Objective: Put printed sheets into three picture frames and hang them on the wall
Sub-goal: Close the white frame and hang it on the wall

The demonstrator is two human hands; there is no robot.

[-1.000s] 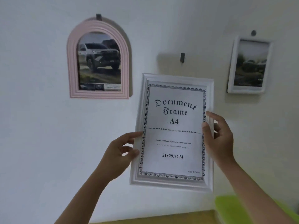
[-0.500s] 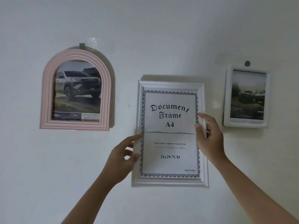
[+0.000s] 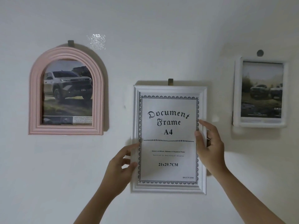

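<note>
Change: white rectangular document frame sat higher than a second ago, its top edge now just under the small dark wall hook.
Grip: left hand and right hand still pinched its side edges.
Hidden: hanger behind frame unseen; small print blurred.
Look: "Document Frame A4" sheet, ornate black border.
Place: between pink arched frame and small white frame.

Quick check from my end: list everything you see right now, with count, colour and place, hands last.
arched frame: 1, pink, left on wall, truck print
document frame: 1, white, centre, top edge at its hook, A4 sheet inside
small frame: 1, white, right on wall, dark print
hooks: 3, grey, one above each frame
wall: 1, white, behind everything
left hand: 1, grips document frame's left edge
right hand: 1, grips its right edge
</note>
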